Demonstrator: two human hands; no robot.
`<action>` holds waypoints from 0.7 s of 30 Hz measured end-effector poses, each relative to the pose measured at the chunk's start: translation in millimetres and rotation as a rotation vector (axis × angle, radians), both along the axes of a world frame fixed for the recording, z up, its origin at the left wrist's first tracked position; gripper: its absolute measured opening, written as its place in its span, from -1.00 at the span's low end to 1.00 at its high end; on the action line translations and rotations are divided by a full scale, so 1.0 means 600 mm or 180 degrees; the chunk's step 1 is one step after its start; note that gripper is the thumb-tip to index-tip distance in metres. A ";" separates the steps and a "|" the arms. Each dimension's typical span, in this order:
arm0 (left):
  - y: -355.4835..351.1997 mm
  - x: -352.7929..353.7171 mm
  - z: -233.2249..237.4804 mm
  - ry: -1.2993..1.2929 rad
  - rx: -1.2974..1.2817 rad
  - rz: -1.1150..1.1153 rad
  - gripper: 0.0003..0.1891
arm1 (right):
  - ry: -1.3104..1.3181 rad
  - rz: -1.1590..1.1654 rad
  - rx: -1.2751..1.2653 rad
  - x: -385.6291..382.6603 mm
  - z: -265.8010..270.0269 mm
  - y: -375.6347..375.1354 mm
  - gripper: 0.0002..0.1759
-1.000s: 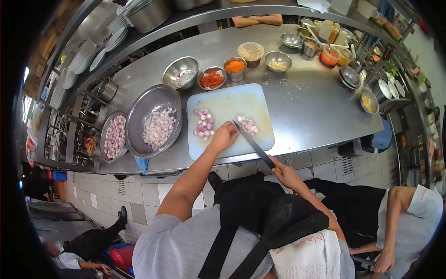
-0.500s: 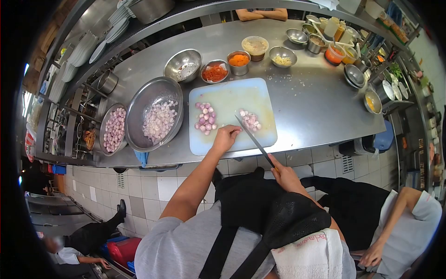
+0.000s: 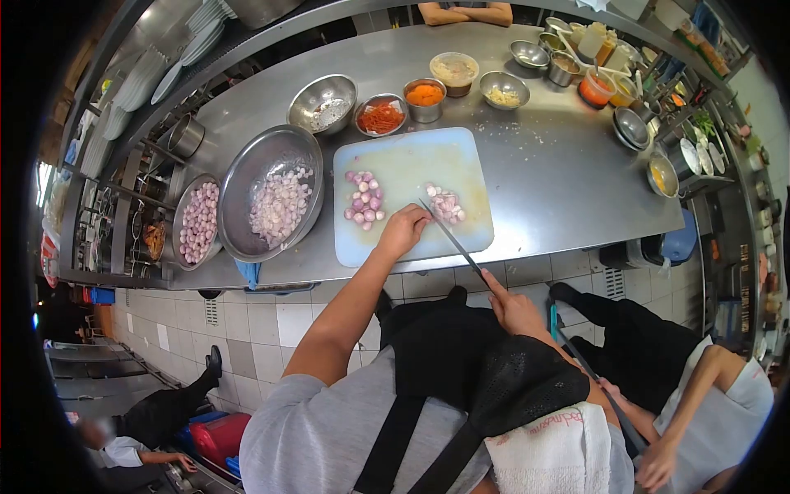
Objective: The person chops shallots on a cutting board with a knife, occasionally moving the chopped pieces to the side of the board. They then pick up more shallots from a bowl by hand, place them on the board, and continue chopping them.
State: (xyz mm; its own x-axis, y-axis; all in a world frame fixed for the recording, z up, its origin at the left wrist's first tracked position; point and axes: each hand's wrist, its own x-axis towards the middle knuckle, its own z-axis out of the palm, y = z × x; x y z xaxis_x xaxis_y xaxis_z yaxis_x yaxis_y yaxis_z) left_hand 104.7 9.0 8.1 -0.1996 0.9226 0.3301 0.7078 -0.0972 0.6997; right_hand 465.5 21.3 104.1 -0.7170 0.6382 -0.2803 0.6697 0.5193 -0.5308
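My right hand (image 3: 517, 313) is closed around the handle of a long kitchen knife (image 3: 457, 245). The blade slants over the pale cutting board (image 3: 403, 169), its tip pointing away from me. On the board beside the blade, my left hand (image 3: 403, 230) has its fingers bent together; whatever they pinch is hidden. Cut shallots (image 3: 445, 203) lie in a small heap to the right of the blade. Several whole peeled shallots (image 3: 364, 200) sit at the board's left side. A large metal bowl (image 3: 233, 177) left of the board tilts toward me with sliced shallots (image 3: 282, 202) inside.
A bowl of whole shallots (image 3: 198, 222) stands far left. Behind the board are tubs of shredded carrot (image 3: 381, 117) and orange paste (image 3: 425, 95). A co-worker (image 3: 699, 395) stands close at my right with a long-handled tool. Folded arms (image 3: 467, 13) rest across the counter.
The knife and my left hand have shifted only slightly on the board. At my right, the co-worker's long tool with a teal end has come into view.
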 end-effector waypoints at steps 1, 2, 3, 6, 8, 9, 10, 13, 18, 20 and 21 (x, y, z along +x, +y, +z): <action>-0.001 0.002 0.000 -0.0043 0.0018 0.0031 -0.88 | 0.0023 0.0001 -0.0007 0.002 0.001 -0.001 -0.24; -0.002 0.003 -0.001 -0.0086 0.0034 0.0062 -0.88 | 0.0045 0.0002 -0.0017 0.002 0.001 -0.002 -0.24; -0.003 0.003 -0.004 -0.0093 0.0028 0.0070 -0.88 | 0.0038 0.0010 -0.0022 0.001 -0.001 -0.003 -0.24; -0.002 0.001 -0.008 -0.0039 0.0098 0.0075 -0.89 | -0.0089 0.0019 0.0005 -0.006 -0.025 -0.001 -0.24; -0.001 0.003 -0.007 0.0031 0.0133 0.0075 -0.90 | -0.0026 -0.0010 -0.0005 -0.014 -0.048 0.006 -0.23; 0.003 0.004 -0.006 0.0032 0.0151 0.0079 -0.90 | -0.0024 -0.0006 0.0013 -0.015 -0.039 0.013 -0.23; 0.001 0.006 -0.005 -0.0020 0.0079 0.0111 -0.90 | -0.0046 0.0028 0.0019 -0.014 -0.026 0.015 -0.23; 0.001 0.005 -0.008 -0.0045 0.0043 0.0138 -0.91 | -0.0014 0.0070 0.0018 0.000 -0.023 0.008 -0.23; 0.003 0.008 -0.010 -0.0004 0.0109 0.0155 -0.91 | -0.0142 0.0028 -0.0036 -0.011 -0.025 0.015 -0.23; 0.001 0.006 -0.007 -0.0051 -0.0015 0.0179 -0.91 | -0.0069 0.0096 0.0001 -0.014 0.003 0.017 -0.22; 0.000 0.007 -0.006 -0.0048 -0.0015 0.0179 -0.91 | -0.0066 0.0096 0.0001 -0.008 0.000 0.014 -0.22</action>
State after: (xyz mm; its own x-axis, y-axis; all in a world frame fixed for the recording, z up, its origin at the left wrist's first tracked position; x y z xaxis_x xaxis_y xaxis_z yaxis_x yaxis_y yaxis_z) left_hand 108.9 9.1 4.2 -0.2560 0.9114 0.3223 0.7015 -0.0542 0.7106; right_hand 460.9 29.5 103.9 -0.7300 0.6165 -0.2950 0.6646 0.5395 -0.5169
